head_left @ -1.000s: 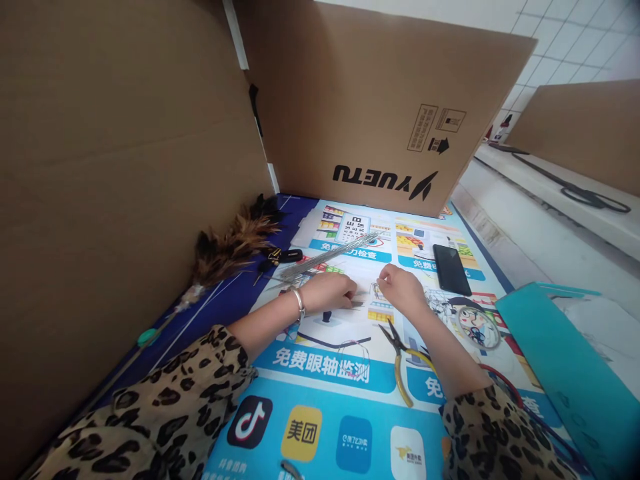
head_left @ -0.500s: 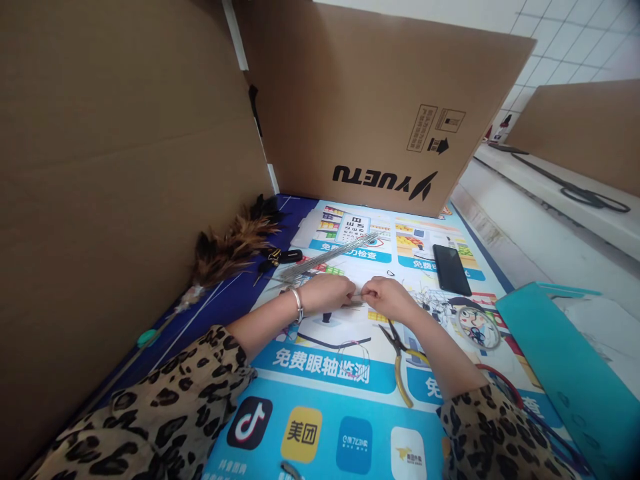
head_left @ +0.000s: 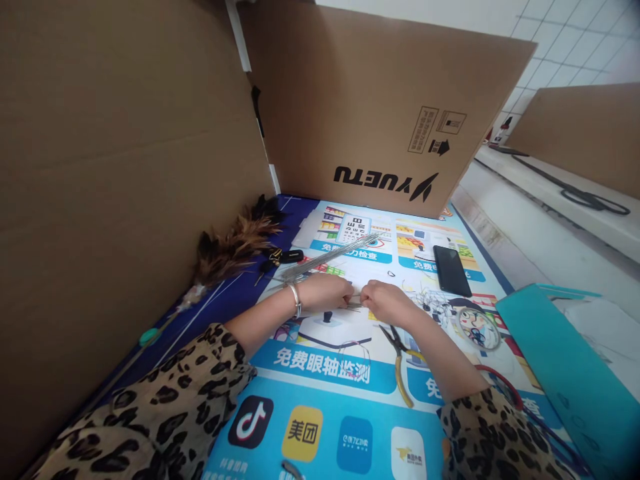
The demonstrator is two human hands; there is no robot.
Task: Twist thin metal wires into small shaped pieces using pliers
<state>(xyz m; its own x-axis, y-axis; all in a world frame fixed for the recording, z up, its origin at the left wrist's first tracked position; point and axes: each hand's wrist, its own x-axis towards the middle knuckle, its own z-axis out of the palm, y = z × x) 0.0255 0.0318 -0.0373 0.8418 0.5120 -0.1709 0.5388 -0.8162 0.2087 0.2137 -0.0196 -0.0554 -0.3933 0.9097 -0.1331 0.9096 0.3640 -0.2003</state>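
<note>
1. The right hand (head_left: 387,301) has come in from apart to just beside the left hand (head_left: 326,292).
2. Left grip: closed on a thin wire (head_left: 356,295).
3. Right grip: pinched, apparently on the same wire, so both hands seem joined on one piece.
4. The wire spans their gap; pliers (head_left: 399,373) lie near.

The printed table cover (head_left: 320,387) there carries a bundle of thin wires (head_left: 330,256), pliers (head_left: 399,367), a black phone (head_left: 452,271) and a feather duster (head_left: 233,241).

There are two hands (head_left: 331,292) (head_left: 386,301), one phone (head_left: 452,271), one bracelet (head_left: 297,301).
</note>
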